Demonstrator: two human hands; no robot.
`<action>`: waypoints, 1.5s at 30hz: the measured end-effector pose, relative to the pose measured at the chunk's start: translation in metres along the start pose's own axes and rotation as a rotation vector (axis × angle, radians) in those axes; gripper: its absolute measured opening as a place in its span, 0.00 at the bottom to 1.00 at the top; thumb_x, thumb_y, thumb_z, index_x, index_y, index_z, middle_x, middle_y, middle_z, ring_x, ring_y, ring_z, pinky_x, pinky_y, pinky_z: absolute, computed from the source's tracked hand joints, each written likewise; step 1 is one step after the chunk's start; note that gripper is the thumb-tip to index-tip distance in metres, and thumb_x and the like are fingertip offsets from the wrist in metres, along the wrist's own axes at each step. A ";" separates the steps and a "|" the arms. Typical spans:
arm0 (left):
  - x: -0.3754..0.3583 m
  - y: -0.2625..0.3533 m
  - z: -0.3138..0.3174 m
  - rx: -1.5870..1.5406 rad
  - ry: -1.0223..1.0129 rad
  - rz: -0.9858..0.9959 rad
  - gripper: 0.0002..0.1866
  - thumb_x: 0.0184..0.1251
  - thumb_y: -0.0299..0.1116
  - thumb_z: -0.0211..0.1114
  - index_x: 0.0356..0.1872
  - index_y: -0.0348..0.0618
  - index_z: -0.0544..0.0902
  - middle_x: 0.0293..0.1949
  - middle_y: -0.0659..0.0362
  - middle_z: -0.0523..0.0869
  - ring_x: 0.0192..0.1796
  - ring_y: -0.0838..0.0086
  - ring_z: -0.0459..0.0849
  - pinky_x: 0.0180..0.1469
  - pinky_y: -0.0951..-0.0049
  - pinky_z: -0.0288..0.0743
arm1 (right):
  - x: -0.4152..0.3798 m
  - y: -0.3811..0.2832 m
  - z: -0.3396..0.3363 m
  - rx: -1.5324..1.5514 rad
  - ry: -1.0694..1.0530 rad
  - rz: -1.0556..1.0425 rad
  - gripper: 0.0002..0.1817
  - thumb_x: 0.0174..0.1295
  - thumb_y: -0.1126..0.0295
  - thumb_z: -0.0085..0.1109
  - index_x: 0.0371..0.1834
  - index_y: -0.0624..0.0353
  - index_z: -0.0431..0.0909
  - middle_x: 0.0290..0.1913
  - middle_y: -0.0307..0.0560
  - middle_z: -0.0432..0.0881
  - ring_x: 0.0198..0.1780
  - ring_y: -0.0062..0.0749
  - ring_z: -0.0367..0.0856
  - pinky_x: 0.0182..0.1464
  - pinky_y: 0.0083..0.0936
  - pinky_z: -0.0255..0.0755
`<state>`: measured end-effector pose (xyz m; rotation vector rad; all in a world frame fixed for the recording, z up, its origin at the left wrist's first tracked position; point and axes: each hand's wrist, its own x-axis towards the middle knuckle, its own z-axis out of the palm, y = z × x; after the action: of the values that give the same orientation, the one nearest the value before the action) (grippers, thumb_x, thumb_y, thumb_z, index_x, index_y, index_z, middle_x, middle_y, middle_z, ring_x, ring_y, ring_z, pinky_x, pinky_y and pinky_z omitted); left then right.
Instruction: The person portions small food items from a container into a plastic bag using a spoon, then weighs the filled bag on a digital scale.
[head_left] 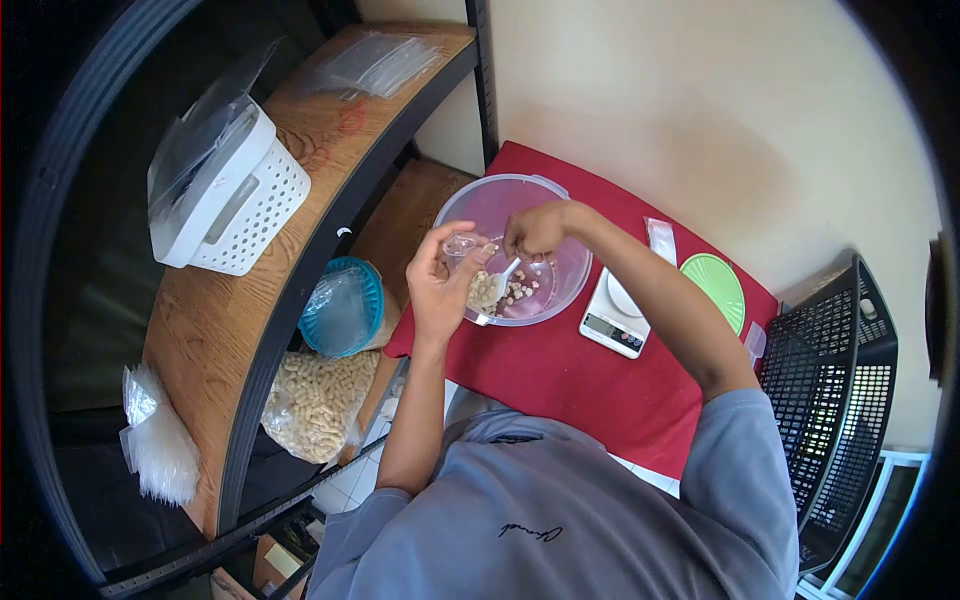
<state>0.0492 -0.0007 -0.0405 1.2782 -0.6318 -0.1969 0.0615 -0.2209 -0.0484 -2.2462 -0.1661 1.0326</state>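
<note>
At the nine o'clock side of the round, clear plastic basin (560, 285) on the red-covered counter (570, 380), the left hand (440, 280) grips a clear, thin plastic bag (460, 245) with pale pieces; the right hand (537, 232), at twelve, pinches a white plastic spoon (508, 273) over the basin. A white digital scale (612, 325) sits at four o'clock.

Red-draped table (560, 375) carries tub (480, 204), scale (613, 328), apparently green lid (715, 288).

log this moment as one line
left hand: holding clear plastic; right hand: holding white spoon; bowl: pale chunks inside; scale: beside bowl
</note>
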 end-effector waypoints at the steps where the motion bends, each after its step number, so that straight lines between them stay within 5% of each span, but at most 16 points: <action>1: 0.001 0.002 -0.001 0.017 0.002 0.009 0.16 0.66 0.24 0.67 0.53 0.35 0.77 0.40 0.56 0.86 0.38 0.81 0.83 0.40 0.81 0.77 | -0.006 0.000 -0.004 -0.001 0.002 -0.003 0.20 0.51 0.79 0.54 0.50 0.68 0.80 0.33 0.47 0.83 0.29 0.31 0.82 0.33 0.29 0.81; 8: 0.013 0.000 -0.006 0.243 -0.022 0.049 0.22 0.58 0.20 0.72 0.54 0.36 0.77 0.41 0.56 0.87 0.42 0.78 0.84 0.46 0.78 0.78 | -0.082 -0.017 -0.045 0.036 0.117 -0.064 0.17 0.54 0.78 0.54 0.48 0.67 0.83 0.30 0.45 0.83 0.28 0.28 0.81 0.28 0.24 0.77; 13: 0.022 0.012 0.000 0.537 -0.127 0.009 0.23 0.51 0.28 0.78 0.48 0.34 0.81 0.40 0.49 0.88 0.41 0.68 0.88 0.44 0.69 0.80 | -0.129 -0.025 -0.070 0.054 0.241 0.024 0.16 0.53 0.81 0.51 0.43 0.68 0.84 0.28 0.44 0.82 0.27 0.25 0.79 0.26 0.23 0.74; 16: 0.023 0.019 0.009 0.655 -0.172 -0.001 0.24 0.50 0.31 0.79 0.49 0.35 0.82 0.38 0.52 0.88 0.39 0.74 0.86 0.43 0.72 0.77 | -0.144 -0.030 -0.076 0.085 0.320 0.014 0.17 0.49 0.82 0.48 0.40 0.71 0.83 0.26 0.45 0.81 0.25 0.24 0.78 0.24 0.23 0.73; 23: 0.025 0.012 0.028 0.655 -0.210 0.080 0.26 0.50 0.34 0.80 0.49 0.34 0.81 0.37 0.49 0.88 0.37 0.69 0.86 0.42 0.70 0.78 | -0.133 -0.046 -0.069 -0.029 0.365 0.051 0.17 0.50 0.79 0.52 0.42 0.68 0.84 0.27 0.46 0.83 0.26 0.28 0.80 0.25 0.26 0.75; 25: 0.026 0.018 0.034 0.665 -0.255 -0.029 0.25 0.53 0.35 0.78 0.50 0.33 0.80 0.41 0.42 0.87 0.44 0.53 0.87 0.47 0.61 0.79 | -0.123 -0.051 -0.065 -0.146 0.327 0.099 0.17 0.50 0.77 0.55 0.43 0.65 0.85 0.30 0.48 0.85 0.28 0.30 0.82 0.27 0.27 0.77; 31: 0.028 0.000 0.038 0.713 -0.239 0.070 0.25 0.54 0.35 0.77 0.50 0.34 0.80 0.41 0.38 0.86 0.46 0.46 0.86 0.48 0.56 0.78 | -0.086 -0.054 -0.048 -0.345 0.362 0.004 0.17 0.44 0.78 0.57 0.39 0.63 0.87 0.35 0.55 0.87 0.33 0.43 0.85 0.36 0.34 0.78; 38: 0.033 0.005 0.037 0.703 -0.213 -0.023 0.27 0.54 0.30 0.75 0.55 0.35 0.77 0.46 0.41 0.86 0.51 0.51 0.86 0.51 0.60 0.78 | -0.099 -0.077 -0.034 -0.580 0.586 -0.030 0.15 0.44 0.80 0.58 0.37 0.63 0.87 0.35 0.58 0.87 0.39 0.50 0.85 0.42 0.37 0.78; 45: 0.032 -0.002 0.034 0.638 -0.208 0.059 0.25 0.54 0.28 0.75 0.53 0.36 0.76 0.40 0.44 0.87 0.43 0.58 0.88 0.44 0.65 0.78 | -0.107 -0.061 -0.052 -0.470 0.516 -0.025 0.14 0.45 0.80 0.59 0.37 0.64 0.87 0.36 0.58 0.87 0.43 0.49 0.86 0.45 0.37 0.79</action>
<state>0.0574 -0.0447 -0.0270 1.8631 -0.9554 -0.0779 0.0347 -0.2385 0.0811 -2.8459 -0.2275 0.3927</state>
